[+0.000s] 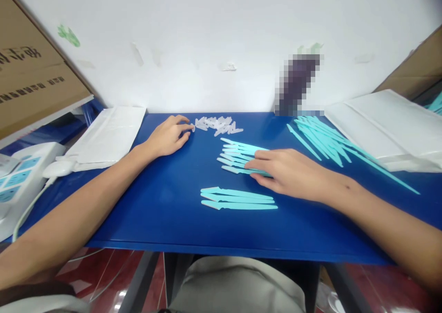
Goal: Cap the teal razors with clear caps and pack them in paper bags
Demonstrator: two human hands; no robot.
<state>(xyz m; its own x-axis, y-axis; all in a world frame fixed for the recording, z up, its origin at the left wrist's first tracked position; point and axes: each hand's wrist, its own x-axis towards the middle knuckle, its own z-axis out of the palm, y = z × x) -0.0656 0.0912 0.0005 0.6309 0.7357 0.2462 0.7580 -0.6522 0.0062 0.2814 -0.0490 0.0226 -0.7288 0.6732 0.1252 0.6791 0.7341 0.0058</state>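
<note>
My left hand (170, 136) rests at the back of the blue table, fingers apart, with a fingertip touching a small translucent cap (193, 128). Just right of it lies a loose pile of similar caps (224, 125). My right hand (276, 168) reaches over a row of turquoise eyebrow razors (235, 152), their notched heads pointing left. Its thumb and fingers close around the handle of the nearest razor (233, 169) in that row; the fingers partly hide the handles. Closer to me, three more razors (238, 199) lie side by side.
A heap of turquoise razors (321, 136) lies at the back right, beside a white plastic package (390, 124). Another white package (107, 136) and a power strip (27, 179) with a cable are on the left. A white wall (207, 37) rises behind the table (155, 216).
</note>
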